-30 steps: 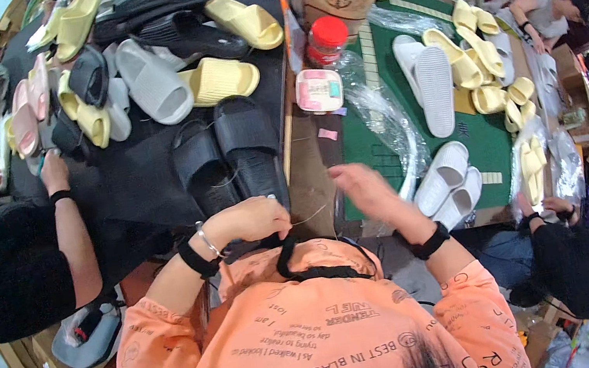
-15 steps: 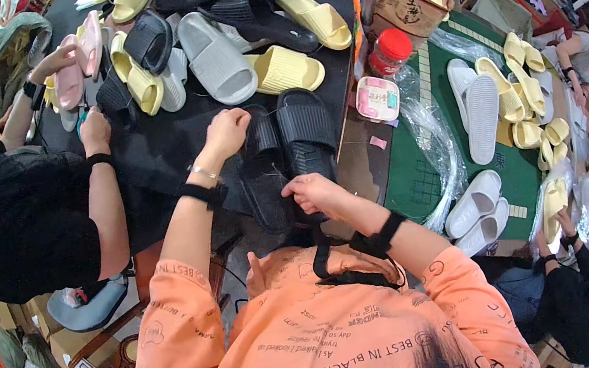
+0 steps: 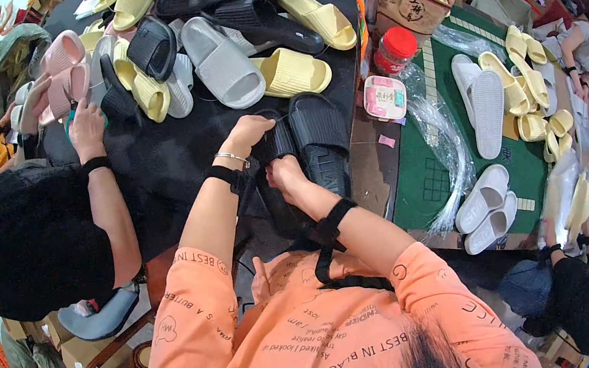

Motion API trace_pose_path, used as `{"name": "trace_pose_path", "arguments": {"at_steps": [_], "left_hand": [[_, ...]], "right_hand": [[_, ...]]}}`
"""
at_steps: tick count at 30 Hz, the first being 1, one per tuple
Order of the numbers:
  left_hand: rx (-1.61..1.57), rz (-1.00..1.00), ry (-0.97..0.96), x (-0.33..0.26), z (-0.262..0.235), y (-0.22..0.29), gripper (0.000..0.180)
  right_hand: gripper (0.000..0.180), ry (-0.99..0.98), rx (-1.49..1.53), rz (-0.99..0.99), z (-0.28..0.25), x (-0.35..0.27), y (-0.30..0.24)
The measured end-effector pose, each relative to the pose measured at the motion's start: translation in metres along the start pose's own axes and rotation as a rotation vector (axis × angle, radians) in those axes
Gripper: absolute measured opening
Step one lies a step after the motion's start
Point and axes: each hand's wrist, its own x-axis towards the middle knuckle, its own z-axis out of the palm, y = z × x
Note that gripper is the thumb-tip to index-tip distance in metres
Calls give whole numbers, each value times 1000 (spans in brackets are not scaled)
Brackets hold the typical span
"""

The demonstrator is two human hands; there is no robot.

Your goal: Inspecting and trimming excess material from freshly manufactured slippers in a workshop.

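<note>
The left black slipper [image 3: 279,139] and the right black slipper [image 3: 320,129] make a matching pair, side by side on the dark bench [image 3: 163,152] near its right edge. Both have a wide, ridged strap and an open toe pointing to the far side. The right one sits sole down, raised lettering on its footbed; the left one is partly covered, its strap and dark heel end showing.

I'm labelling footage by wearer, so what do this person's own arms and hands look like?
The left grip and right grip are bare, ungloved hands. Each forearm wears a black band, left and right; the left wrist also has a slim silvery bracelet. The loose orange sleeves carry black lettering and line drawings.
</note>
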Motion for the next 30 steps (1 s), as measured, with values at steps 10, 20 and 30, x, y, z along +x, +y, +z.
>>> {"name": "trace_pose_path", "arguments": {"at_steps": [10,20,30], "left_hand": [[-166,75,415,-2,9,27,19],[-313,147,232,-1,19,51,19],[-369,116,186,-8,13,41,17]], "right_hand": [[5,61,-1323,-1038,-139,-115,-23],[2,50,-1084,-1031,-89,-104,-20],[4,-151,-1155,-1076,-92,-101,0]]}}
